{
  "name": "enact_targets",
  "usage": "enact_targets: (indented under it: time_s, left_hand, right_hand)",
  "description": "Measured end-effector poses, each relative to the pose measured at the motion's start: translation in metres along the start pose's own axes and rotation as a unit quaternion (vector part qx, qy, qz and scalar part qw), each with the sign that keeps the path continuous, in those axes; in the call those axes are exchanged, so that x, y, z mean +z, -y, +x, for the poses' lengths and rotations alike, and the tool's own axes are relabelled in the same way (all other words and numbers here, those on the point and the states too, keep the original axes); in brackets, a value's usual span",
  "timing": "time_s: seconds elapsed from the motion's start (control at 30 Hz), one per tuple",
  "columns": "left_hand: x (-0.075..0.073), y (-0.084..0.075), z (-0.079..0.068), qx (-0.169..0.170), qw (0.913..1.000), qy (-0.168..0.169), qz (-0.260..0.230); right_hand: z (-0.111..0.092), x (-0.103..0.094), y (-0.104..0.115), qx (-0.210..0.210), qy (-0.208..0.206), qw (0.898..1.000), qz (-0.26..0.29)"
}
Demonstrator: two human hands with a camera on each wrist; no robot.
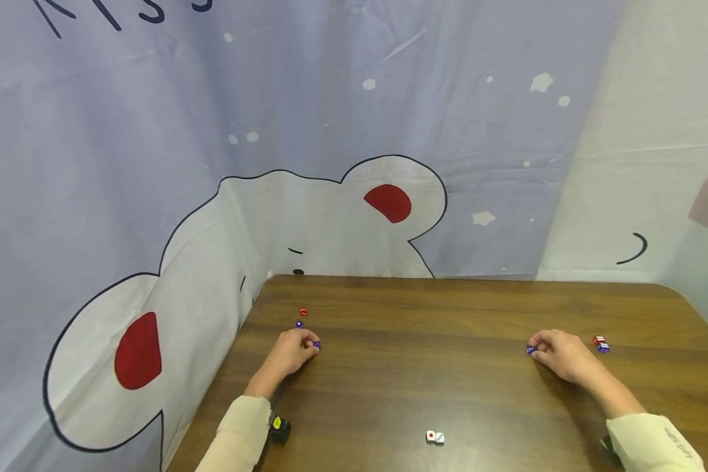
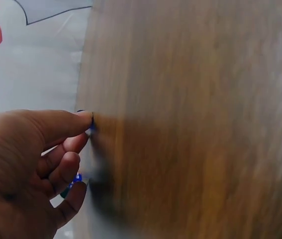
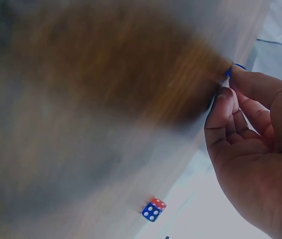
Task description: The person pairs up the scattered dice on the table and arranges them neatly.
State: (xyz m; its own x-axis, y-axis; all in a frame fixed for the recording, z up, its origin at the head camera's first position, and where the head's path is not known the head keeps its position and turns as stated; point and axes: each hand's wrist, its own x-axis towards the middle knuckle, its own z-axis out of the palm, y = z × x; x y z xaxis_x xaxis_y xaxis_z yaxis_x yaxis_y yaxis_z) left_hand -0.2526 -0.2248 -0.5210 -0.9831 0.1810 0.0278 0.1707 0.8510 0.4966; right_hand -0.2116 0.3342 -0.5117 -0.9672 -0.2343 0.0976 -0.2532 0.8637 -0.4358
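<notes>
On the left side of the table, my left hand (image 1: 291, 352) pinches a blue die (image 1: 316, 345) between thumb and fingertips. Just beyond its knuckles lies another blue die (image 1: 299, 324), with a red die (image 1: 303, 311) farther back. Across the table my right hand (image 1: 563, 355) pinches a blue die (image 1: 530, 350), mostly covered by the fingers in the right wrist view. To the right of that hand, a red die (image 1: 599, 340) and a blue die (image 1: 604, 348) sit side by side. Two white dice (image 1: 434, 437) stand together near the front middle.
The brown wooden table (image 1: 425, 373) has rounded far corners. Behind it and along its left side hangs a printed curtain (image 1: 307, 216) with a cartoon bear. A black wrist device (image 1: 280, 427) is strapped at the left sleeve.
</notes>
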Motion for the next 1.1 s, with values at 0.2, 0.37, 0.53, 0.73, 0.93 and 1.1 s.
enact_targets:
  time_s: [0.2, 0.37, 0.53, 0.73, 0.93, 1.1]
  left_hand:
    - [0.006, -0.007, -0.002, 0.031, 0.9994, 0.008, 0.01]
    - [0.01, -0.014, -0.004, 0.042, 0.9989, 0.02, 0.005]
    - [0.012, -0.021, -0.007, 0.045, 0.9986, 0.025, -0.004]
    - [0.016, -0.027, -0.008, 0.072, 0.997, 0.024, 0.011]
    - [0.022, -0.035, -0.009, 0.096, 0.9947, 0.032, 0.021]
    - [0.027, -0.044, -0.011, 0.111, 0.9927, 0.037, 0.029]
  right_hand:
    - [-0.003, 0.004, 0.01, -0.006, 0.003, 1.0, 0.003]
    - [-0.004, 0.007, 0.016, -0.011, 0.001, 1.0, 0.008]
    - [-0.005, 0.011, 0.021, -0.023, -0.004, 1.0, 0.01]
    - [-0.007, 0.015, 0.03, -0.025, 0.01, 1.0, 0.014]
    - [-0.01, 0.018, 0.043, -0.043, 0.017, 0.999, 0.026]
    - [-0.012, 0.023, 0.055, -0.053, 0.021, 0.998, 0.032]
